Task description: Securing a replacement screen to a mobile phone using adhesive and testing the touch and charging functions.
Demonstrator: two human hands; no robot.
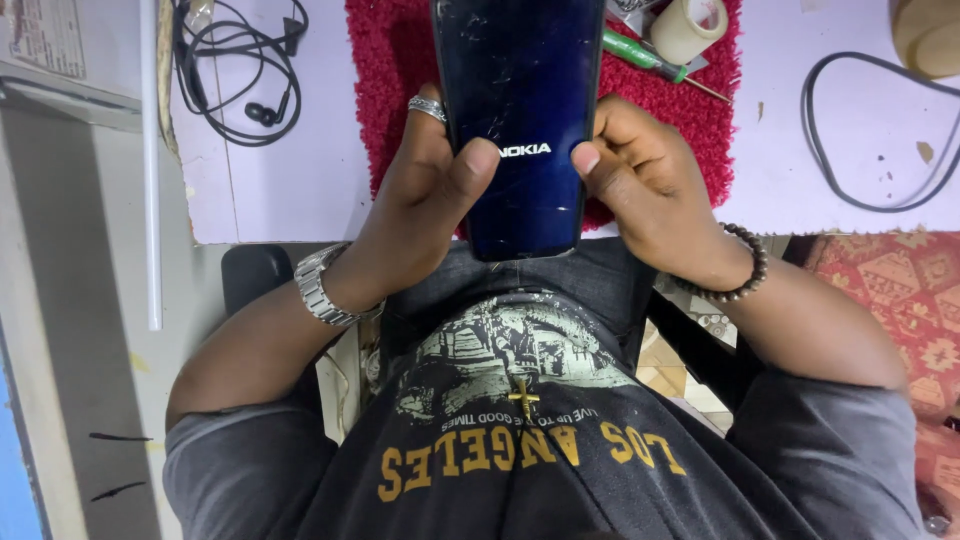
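My left hand (425, 195) and right hand (640, 180) clamp a dark blue phone (520, 110), thumbs pressed on its scratched back; it stands upright over the near edge of a red mat (385, 90); beyond lie a green screwdriver (640, 58) and tape roll (688, 28).

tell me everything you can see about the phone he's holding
The phone is a dark blue, glossy slab with a white logo near its lower end and fine cracks and scratches across its surface. Its top runs out of frame. It is held lengthwise over a red mat, gripped on both sides: the left hand and right hand each press a thumb on its face.
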